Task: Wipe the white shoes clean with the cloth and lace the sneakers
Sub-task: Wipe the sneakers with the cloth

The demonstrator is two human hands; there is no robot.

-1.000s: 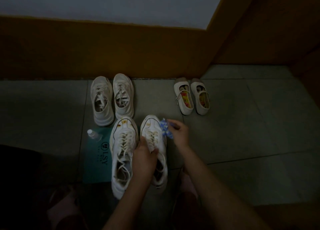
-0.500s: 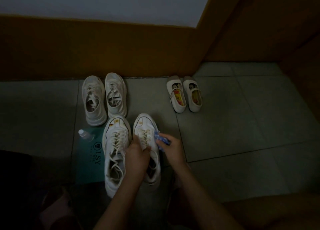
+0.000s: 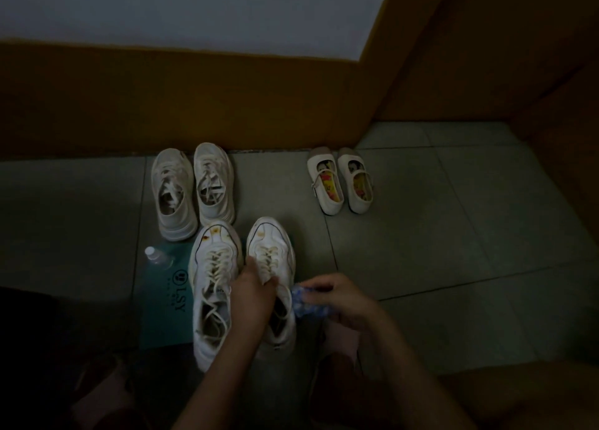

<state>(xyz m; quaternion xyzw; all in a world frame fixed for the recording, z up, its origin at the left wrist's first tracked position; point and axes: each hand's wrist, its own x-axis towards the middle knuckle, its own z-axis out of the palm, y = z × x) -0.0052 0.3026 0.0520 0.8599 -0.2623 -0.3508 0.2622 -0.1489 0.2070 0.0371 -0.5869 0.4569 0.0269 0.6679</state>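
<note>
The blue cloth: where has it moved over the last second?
The right hand slid the cloth back along the sneaker, down its outer side from near the toe towards the heel, without letting go. The left hand stayed gripping the sneaker at its laces; the bottle stayed put.

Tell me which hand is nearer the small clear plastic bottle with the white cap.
Left. The left hand grips a white lace-up sneaker, its twin lying between hand and bottle; the right hand, holding the blue patterned cloth, is farther right, beyond that sneaker.
</note>
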